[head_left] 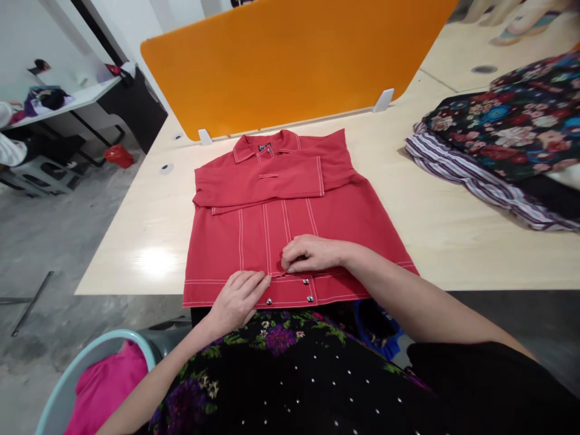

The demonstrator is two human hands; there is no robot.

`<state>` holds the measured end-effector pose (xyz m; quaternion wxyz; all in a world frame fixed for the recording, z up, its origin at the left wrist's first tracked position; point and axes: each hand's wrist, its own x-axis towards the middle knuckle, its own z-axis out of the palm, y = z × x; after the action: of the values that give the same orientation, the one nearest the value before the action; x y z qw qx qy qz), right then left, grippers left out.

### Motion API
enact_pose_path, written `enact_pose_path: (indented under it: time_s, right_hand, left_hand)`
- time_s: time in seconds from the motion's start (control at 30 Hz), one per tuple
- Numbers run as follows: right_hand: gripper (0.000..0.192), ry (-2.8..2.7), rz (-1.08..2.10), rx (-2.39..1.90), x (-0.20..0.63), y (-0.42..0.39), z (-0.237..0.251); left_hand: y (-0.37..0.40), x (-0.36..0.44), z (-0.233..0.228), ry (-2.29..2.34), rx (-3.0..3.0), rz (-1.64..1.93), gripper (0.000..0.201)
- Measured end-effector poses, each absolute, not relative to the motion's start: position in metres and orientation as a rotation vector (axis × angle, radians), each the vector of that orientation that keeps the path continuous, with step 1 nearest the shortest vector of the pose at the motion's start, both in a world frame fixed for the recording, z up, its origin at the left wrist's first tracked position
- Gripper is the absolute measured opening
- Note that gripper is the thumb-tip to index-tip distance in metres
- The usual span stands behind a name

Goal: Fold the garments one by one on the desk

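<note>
A red jacket (344, 211) with white topstitching lies front up on the table, collar away from me, sleeves folded across its chest. Silver snap buttons (310, 298) show on its waistband. My left hand (240, 296) rests on the waistband left of the front opening, its fingers stretched out and pressing the cloth. Just above the waistband, my right hand (310, 254) is closed, thumb and fingertips pinching the jacket's front at the opening. The exact bit of cloth between those fingertips is too small to make out.
An orange divider (290, 66) stands behind the jacket on the pale wooden table (475, 260). Floral and striped clothes (507, 139) are heaped at right. Below left, a light-blue tub (49, 399) holds pink cloth (106, 380). A red bin (118, 156) stands on the floor farther off.
</note>
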<state>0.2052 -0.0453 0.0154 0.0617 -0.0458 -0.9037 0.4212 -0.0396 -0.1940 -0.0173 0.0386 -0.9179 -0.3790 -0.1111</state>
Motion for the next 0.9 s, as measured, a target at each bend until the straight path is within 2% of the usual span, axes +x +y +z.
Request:
enact_pose_path:
  time_s: [0.23,0.37,0.47,0.67,0.9]
  right_hand:
    - [0.026,-2.898,0.744,-0.549,0.217,-0.086,0.030]
    - [0.065,-2.828,0.497,-0.749,0.235,-0.122,0.023]
    - [0.079,-2.767,0.353,-0.805,0.255,-0.141,0.007]
    - [0.065,-2.591,0.155,-1.005,0.316,-0.150,-0.020]
    - [0.054,-2.514,0.210,-1.047,0.351,-0.154,-0.023]
  left_hand:
    - [-0.200,-0.042,-0.014,-1.100,-2.743,-0.318,0.055]
    - [-0.211,-0.065,-0.010,-1.151,-2.656,-0.278,0.059]
    - [-0.222,-0.095,-0.005,-1.238,-2.574,-0.274,0.059]
    - [-0.236,-0.158,0.005,-1.328,-2.485,-0.310,0.061]
    - [-0.220,-0.177,0.003,-1.493,-2.555,-0.468,0.056]
